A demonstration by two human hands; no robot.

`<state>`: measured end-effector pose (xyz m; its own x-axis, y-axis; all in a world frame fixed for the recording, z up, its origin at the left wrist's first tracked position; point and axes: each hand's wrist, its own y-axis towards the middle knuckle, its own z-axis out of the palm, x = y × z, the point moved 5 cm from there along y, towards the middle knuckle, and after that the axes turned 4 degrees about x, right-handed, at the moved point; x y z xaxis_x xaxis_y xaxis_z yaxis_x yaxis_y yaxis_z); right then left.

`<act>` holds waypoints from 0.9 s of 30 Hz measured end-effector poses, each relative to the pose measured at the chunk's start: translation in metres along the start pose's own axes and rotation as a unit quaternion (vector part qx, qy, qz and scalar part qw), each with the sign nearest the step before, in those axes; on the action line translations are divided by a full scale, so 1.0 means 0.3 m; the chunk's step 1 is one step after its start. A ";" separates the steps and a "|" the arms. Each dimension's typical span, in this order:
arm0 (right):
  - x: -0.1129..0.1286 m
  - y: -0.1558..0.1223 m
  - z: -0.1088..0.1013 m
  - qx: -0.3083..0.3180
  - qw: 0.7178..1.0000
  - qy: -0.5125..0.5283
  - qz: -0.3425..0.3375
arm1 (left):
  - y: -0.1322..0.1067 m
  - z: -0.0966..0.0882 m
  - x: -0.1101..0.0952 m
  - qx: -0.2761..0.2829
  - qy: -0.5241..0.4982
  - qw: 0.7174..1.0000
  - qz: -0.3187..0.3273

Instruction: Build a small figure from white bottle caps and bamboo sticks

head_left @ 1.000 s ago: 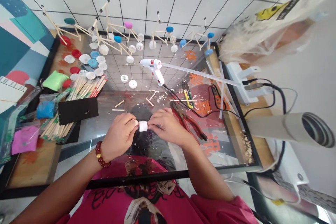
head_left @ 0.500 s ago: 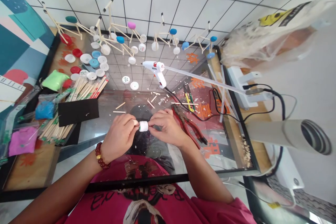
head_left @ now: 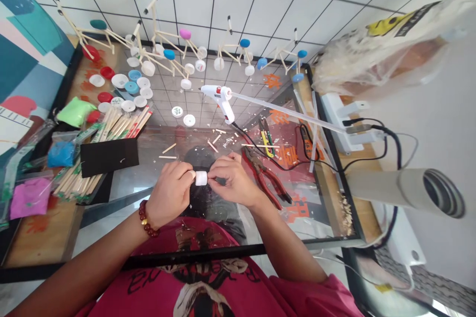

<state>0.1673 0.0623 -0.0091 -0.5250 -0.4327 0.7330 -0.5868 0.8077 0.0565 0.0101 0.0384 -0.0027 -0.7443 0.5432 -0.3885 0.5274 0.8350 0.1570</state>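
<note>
Between my hands, over the near part of the glass tabletop, is a white bottle cap, its side facing up. My left hand pinches its left end with thumb and forefinger. From the other side my right hand has its thumb and fingertips closed at the cap's right end. Whether it is one cap or two set together, I cannot tell. Short cut sticks lie just beyond my left hand. Red-handled pliers rest right of my right hand.
A white glue gun with a long glue stick and cable lies mid-table. Left are loose caps, stick bundles, black sheets and clay bags. Small stick-and-cap models line the back. Cutters lie right.
The white cap has turned slightly in my fingers, and the green at its left end no longer shows. Both hands stay closed at its ends. The view has shifted a little.
</note>
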 end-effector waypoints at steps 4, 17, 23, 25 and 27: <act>-0.003 0.003 -0.002 -0.010 1.000 -0.008 0.007 | 0.004 -0.021 0.015 -0.009 -0.007 1.000 -0.022; -0.019 0.001 -0.018 -0.064 0.998 -0.010 0.017 | -0.013 -0.133 0.112 -0.105 0.040 0.991 -0.073; -0.027 -0.004 -0.054 -0.112 0.994 -0.001 0.003 | -0.014 -0.170 0.184 -0.114 0.124 0.977 -0.134; -0.020 -0.006 -0.059 -0.119 0.993 0.012 -0.010 | -0.009 -0.153 0.196 -0.088 0.137 0.977 -0.136; -0.011 -0.008 -0.061 -0.122 0.992 0.026 -0.023 | -0.004 -0.133 0.204 -0.063 0.145 0.978 -0.138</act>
<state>0.1817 0.0692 0.0007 -0.4646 -0.4559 0.7591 -0.4399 0.8628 0.2490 -0.0525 0.0741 0.0095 -0.9457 0.2828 -0.1604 0.2493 0.9474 0.2008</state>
